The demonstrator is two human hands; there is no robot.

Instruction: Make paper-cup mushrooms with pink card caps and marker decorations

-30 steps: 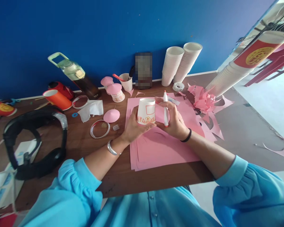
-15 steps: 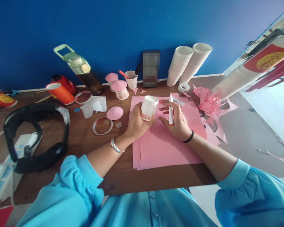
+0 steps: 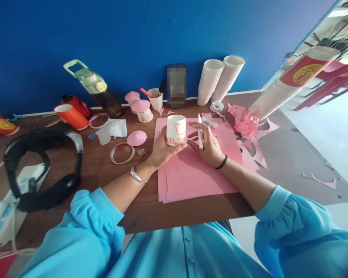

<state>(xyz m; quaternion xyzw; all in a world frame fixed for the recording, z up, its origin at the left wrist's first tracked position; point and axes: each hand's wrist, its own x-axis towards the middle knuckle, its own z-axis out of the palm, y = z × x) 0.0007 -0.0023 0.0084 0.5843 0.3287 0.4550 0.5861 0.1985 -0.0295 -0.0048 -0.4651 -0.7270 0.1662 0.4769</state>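
Observation:
A white paper cup (image 3: 176, 125) with an orange square outline and a band of orange drawings near its lower edge is held in my left hand (image 3: 162, 150), above stacked pink sheets (image 3: 197, 177). Between the fingers of my right hand (image 3: 208, 144) is a white marker (image 3: 200, 135) with orange ends, just right of the cup. To the left stand decorated cups with pink cone tops (image 3: 141, 106). A loose pink paper cone (image 3: 136, 138) lies on the table near them.
Two stacks of white cups (image 3: 210, 77), a phone (image 3: 176, 87) and a pen cup (image 3: 156, 101) stand along the wall. Crumpled pink paper (image 3: 246, 121) lies right. Tape rings (image 3: 122, 153), a bottle (image 3: 100, 88) and a black headset (image 3: 43, 166) are left.
The cup in my left hand has turned more upright, and its orange square now faces the camera more. The whole view has shifted slightly. My right hand still holds the marker.

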